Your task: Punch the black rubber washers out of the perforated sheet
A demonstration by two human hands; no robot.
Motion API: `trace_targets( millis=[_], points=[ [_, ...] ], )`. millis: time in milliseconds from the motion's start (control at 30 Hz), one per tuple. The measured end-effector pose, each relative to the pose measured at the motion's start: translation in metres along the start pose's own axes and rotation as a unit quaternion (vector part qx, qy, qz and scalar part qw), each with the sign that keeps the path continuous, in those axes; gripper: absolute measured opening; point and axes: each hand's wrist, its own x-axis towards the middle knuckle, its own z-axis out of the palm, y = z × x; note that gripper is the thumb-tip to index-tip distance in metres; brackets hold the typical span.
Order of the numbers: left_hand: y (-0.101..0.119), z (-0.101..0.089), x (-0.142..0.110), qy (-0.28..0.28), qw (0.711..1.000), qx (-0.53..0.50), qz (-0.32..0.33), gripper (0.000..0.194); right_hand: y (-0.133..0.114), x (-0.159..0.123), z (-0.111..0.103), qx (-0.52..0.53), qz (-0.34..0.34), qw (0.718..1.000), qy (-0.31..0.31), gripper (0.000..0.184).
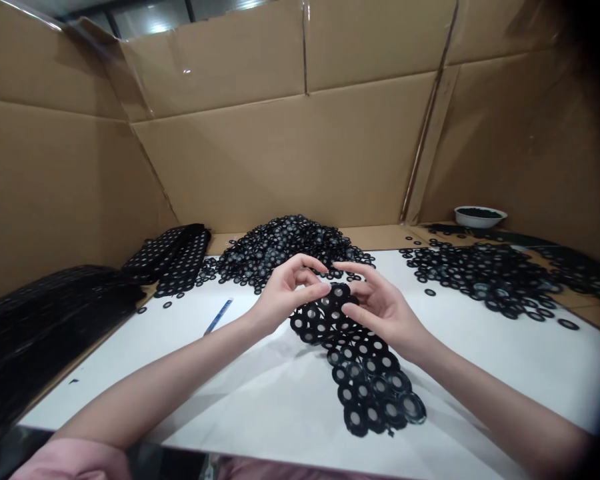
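Observation:
A strip of joined black rings with pale centres (370,365) lies on the white board in front of me, its far end between my hands. My left hand (293,293) is closed at the left edge of that end, thumb against the rings and index finger arched above. On the other side, my right hand (380,307) grips the strip's right edge, its thumb lying over a ring and the index finger stretched out. Behind the strip, the lower fingers of both hands are partly hidden. The near end of the strip rests toward the board's front edge.
A heap of loose black rings (285,243) stands behind my hands; more loose rings (485,273) spread at right. Stacked dotted black sheets (173,257) and a dark pile (55,313) lie left. A blue pen-like tool (219,316), a white bowl (480,217) and cardboard walls (280,160) surround the area.

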Motion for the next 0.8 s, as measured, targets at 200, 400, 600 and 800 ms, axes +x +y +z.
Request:
trace_targets(
  millis=[200, 400, 600, 800],
  points=[
    [0.0000, 0.0031, -0.0018, -0.022, 0.999, 0.014, -0.024, 0.019, 0.0007, 0.0002, 0.0010, -0.036, 0.006, 0.999, 0.025, 0.029],
    [-0.0025, 0.0029, -0.0024, -0.045, 0.998, 0.039, -0.034, 0.021, 0.0019, 0.0016, 0.0007, -0.022, 0.022, 0.998, 0.048, 0.016],
    [-0.0057, 0.0032, -0.0012, -0.069, 0.995, 0.051, -0.049, 0.022, 0.0042, 0.0008, -0.0009, -0.003, 0.037, 0.998, 0.046, 0.012],
    [-0.0060, 0.0039, -0.0019, -0.082, 0.993, 0.069, -0.053, 0.021, 0.0076, 0.0000, -0.0018, 0.014, 0.040, 0.998, 0.052, 0.010]
  ],
)
